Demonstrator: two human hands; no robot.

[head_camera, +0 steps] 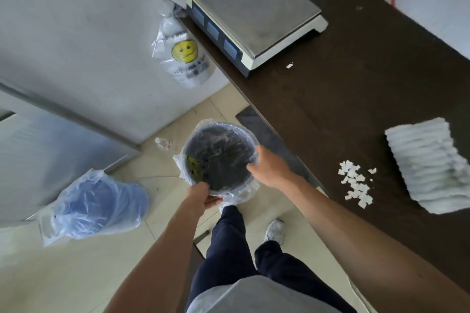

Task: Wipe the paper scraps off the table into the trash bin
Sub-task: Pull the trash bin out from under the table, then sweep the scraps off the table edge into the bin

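Black bin (223, 160) held upright, mouth up, beside the table (356, 99).
Left hand (201, 194) and right hand (267, 168) clamp its lined rim; green litter inside; scraps (356, 183) near cloth (429, 162).

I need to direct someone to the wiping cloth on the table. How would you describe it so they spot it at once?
Start at the long dark brown table on the right. The grey scale sits at its far end; nearer, close to the right edge of view, lies the folded white cloth. It is ribbed and fluffy, far bigger than the pile of small white paper scraps just left of it.
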